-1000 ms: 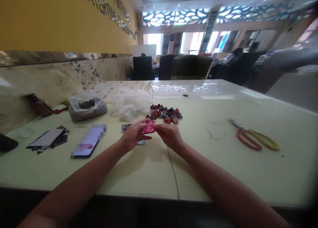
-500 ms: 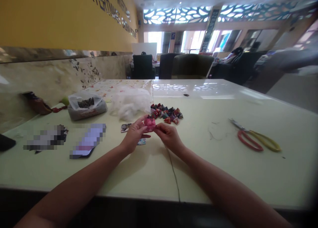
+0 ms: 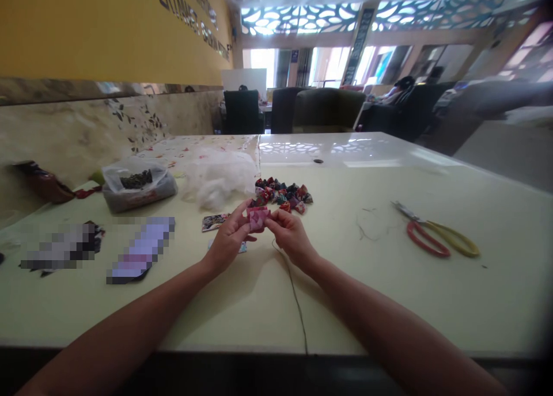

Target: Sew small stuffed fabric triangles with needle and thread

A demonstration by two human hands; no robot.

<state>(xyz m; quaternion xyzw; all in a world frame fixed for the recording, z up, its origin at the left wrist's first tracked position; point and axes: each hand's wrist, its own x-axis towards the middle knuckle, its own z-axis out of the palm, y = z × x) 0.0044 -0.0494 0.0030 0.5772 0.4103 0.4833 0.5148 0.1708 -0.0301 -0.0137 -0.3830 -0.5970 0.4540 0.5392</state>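
A small pink patterned piece of fabric point(image 3: 258, 219) is held up above the table between my two hands. My left hand point(image 3: 231, 235) grips its left side, fingers behind and thumb in front. At its right edge, my right hand point(image 3: 288, 230) pinches with thumb and fingertips; whether a needle is in that pinch is too small to tell. A dark thread point(image 3: 296, 295) runs from under my right hand to the table's front edge. Just behind lies a heap of small stuffed fabric pieces point(image 3: 283, 194). Flat patterned cloth pieces point(image 3: 215, 222) lie beside and below my left hand.
White stuffing point(image 3: 218, 180) and a plastic bag of dark dried bits point(image 3: 138, 183) stand at the back left. A blurred-out phone point(image 3: 142, 249) lies left. Scissors point(image 3: 432, 235) with red and yellow handles lie right, near loose threads point(image 3: 367, 226). People sit beyond the table point(image 3: 367, 304).
The pink fabric has turned so that more of its front face shows, and my right fingers have shifted along its right edge. The whole view has swung slightly to the right.
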